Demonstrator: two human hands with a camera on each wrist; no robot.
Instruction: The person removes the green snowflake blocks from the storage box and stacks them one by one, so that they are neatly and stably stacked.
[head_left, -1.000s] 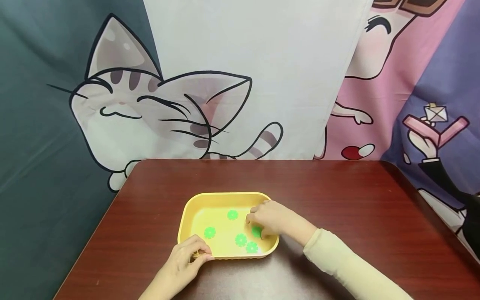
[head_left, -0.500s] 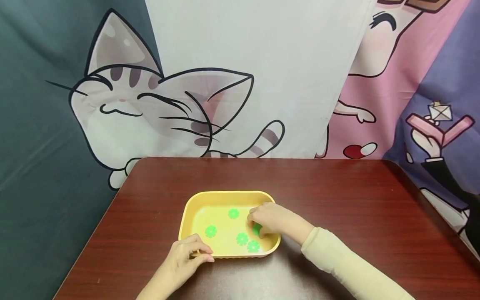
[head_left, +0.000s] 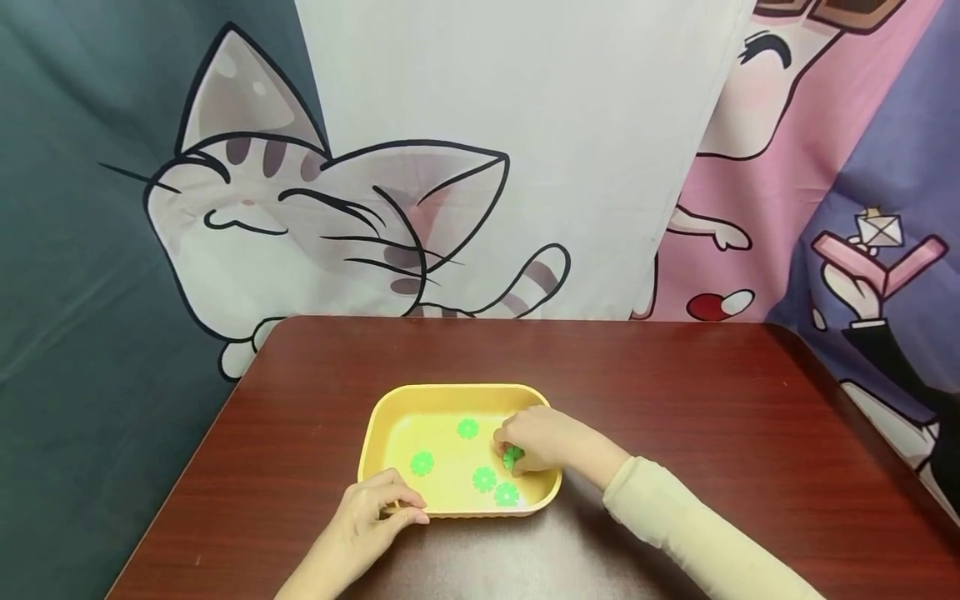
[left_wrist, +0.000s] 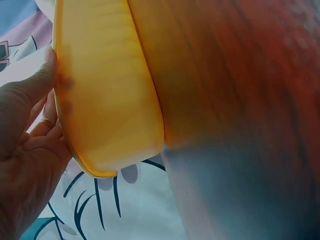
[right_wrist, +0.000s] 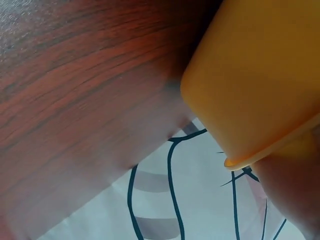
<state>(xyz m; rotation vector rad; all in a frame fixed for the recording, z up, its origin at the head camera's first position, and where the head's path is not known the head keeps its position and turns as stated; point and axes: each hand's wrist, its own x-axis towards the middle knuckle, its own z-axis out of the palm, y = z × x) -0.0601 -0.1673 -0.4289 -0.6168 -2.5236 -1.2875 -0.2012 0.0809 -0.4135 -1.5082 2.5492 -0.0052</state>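
Stretching away to a straight far edge, a dark reddish-brown, wood-grained bench (head_left: pixel 675 392) fills the lower part of the head view. Behind it hangs a printed cloth backdrop (head_left: pixel 585 100): teal at the left, white in the middle, pink and purple-blue at the right, with a grey-striped cartoon cat (head_left: pixel 247 200) outlined in black.

Compared with a second ago, the right hand (head_left: pixel 547 439) has drawn its fingers and thumb together on a small green disc with a notched edge (head_left: pixel 513 457). That disc lay flat beneath the fingers then; now it is pinched and tilted, low in the right part of a shallow yellow tray with rounded corners (head_left: pixel 442 396). The left hand (head_left: pixel 367 517) keeps the tray's near rim clamped between thumb and fingers, near its left corner.

Four other green discs lie in their earlier places on the tray floor: a far disc (head_left: pixel 468 428), a left disc (head_left: pixel 422 463) and, just beside each other at the near side, two near discs (head_left: pixel 495 487). A pale cream sleeve (head_left: pixel 697 525) crosses the bench from the near right. The right hand hides part of the tray's right wall, and in both wrist views the tray's outer wall blocks sight of the discs.
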